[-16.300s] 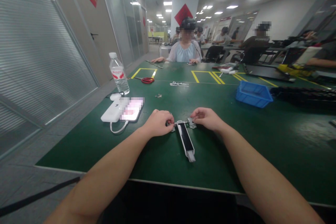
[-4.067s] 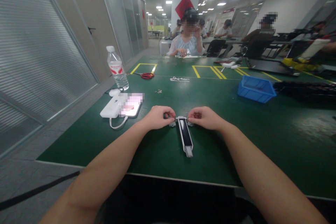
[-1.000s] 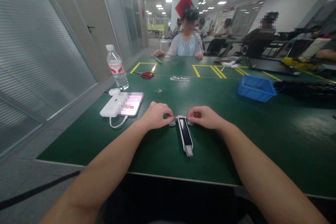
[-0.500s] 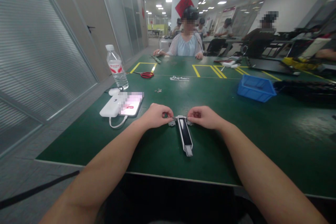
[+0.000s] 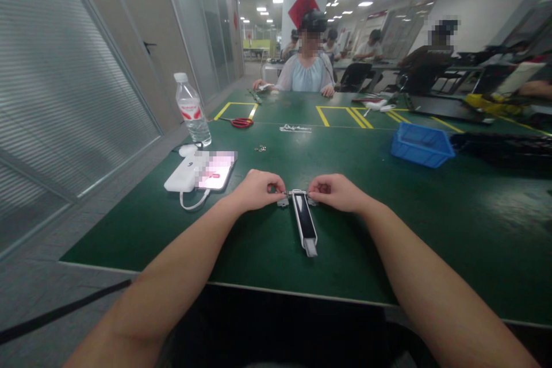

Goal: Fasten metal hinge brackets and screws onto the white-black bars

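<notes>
A long white device with a black top face (image 5: 305,218) lies on the green table, its grey tip pointing toward me. Across its far end runs a thin metal rod (image 5: 297,192). My left hand (image 5: 261,188) is closed, thumb and finger pinching the rod's left end. At the other end, my right hand (image 5: 334,192) pinches in the same way, the fingertips partly hiding what they hold. Just below the left fingertips sits a small metal plate (image 5: 283,202); a similar plate (image 5: 312,202) shows partly under the right fingers.
Several small metal pieces (image 5: 260,149) lie beyond my left hand. A white power bank (image 5: 181,175), a phone (image 5: 224,169) and a water bottle (image 5: 192,115) stand left. Red-handled scissors (image 5: 241,122) lie farther back. A blue bin (image 5: 421,146) is right. A person (image 5: 306,72) sits opposite.
My hands and the white device look nearly still. Across the table, the seated person's hand has shifted slightly with something white in it.
</notes>
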`<state>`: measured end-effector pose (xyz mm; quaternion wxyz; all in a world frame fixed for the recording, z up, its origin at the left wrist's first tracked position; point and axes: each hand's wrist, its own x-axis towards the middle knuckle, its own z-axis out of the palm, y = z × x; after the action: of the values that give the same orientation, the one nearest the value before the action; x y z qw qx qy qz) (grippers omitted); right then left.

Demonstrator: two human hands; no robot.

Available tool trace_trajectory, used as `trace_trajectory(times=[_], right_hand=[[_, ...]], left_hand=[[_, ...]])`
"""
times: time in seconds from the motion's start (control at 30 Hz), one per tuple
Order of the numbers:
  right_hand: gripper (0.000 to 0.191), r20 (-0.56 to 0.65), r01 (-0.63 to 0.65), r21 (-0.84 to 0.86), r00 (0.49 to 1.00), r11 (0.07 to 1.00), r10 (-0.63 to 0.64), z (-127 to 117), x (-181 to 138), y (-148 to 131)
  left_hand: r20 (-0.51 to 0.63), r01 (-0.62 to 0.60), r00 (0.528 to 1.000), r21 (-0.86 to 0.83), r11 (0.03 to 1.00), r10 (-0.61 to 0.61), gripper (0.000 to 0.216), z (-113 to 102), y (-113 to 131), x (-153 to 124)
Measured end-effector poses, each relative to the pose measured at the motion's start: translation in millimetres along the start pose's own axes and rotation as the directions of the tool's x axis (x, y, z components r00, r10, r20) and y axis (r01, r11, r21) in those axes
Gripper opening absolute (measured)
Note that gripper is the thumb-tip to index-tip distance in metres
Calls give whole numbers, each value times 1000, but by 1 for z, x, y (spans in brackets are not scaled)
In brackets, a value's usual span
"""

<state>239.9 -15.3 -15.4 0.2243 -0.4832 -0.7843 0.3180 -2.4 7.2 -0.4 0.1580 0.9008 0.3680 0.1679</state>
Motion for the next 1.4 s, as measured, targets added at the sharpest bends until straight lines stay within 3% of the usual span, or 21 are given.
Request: trace_trajectory(times=[0.37,1.4], right_hand=[[19,-2,1,-6,1000,1000,-1,0,0,1],[19,-5,4,-18,1000,1000,-4,0,0,0]], left_hand=[[32,75,997,-6,997,-74,19,-1,2,0],[18,63,998,-27,998,-63,20,2,0,0]])
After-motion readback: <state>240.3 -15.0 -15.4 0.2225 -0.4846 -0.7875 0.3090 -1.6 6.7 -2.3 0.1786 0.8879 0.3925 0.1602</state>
